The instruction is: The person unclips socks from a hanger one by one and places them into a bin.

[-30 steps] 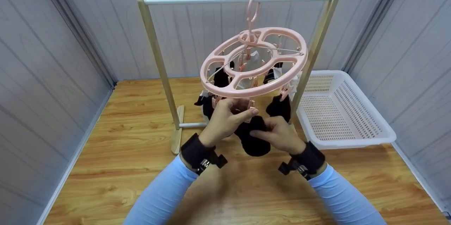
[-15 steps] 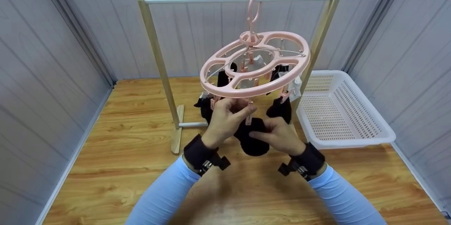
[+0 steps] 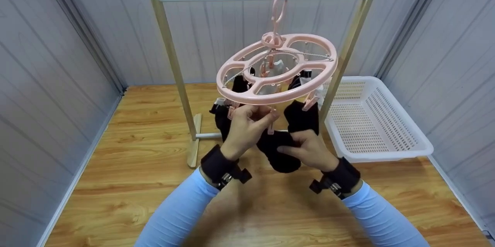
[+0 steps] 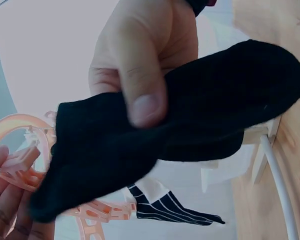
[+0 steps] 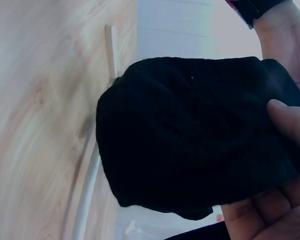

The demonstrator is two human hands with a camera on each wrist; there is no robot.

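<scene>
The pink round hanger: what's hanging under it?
Under the pink round hanger dangle pink clips holding dark socks and pale ones. The left hand pinches one clip while the right hand holds a black sock. The ring hides the rear clips.

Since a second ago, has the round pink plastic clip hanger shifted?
Yes. The round pink plastic clip hanger has swung slightly left: its right rim now overlaps the wooden right rack post less than it did.

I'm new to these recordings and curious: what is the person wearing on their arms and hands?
Both arms are covered by long light-blue sleeves. Each wrist carries a wide black strap with a small black and metal fitting on it, one by the left hand and one by the right hand. The hands themselves are bare, with no gloves.
</scene>
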